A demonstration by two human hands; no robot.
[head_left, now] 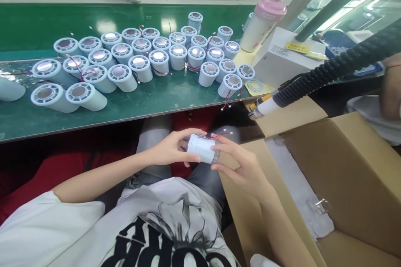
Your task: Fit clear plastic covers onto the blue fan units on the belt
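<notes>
Above my lap I hold a pale blue cylinder (pixel 201 147) on its side, thin red and dark wires with small white plugs trailing from its top. My left hand (pixel 173 149) is closed around its left end. The fingers of my right hand (pixel 239 162) grip its right end, where a clear, see-through rim shows. Beyond my hands, on the green bench (pixel 147 110), stand several like cylinders (pixel 140 63) with round metallic centres in their upper ends, many with red and dark wires.
An open cardboard box (pixel 354 187) with a clear plastic piece (pixel 319 205) inside stands at my right. A black ribbed hose (pixel 332 62) slopes over it. A pink-topped bottle (pixel 265 21) and a white box (pixel 283 54) stand at the bench's right. Part of another person's arm (pixel 390 87) shows far right.
</notes>
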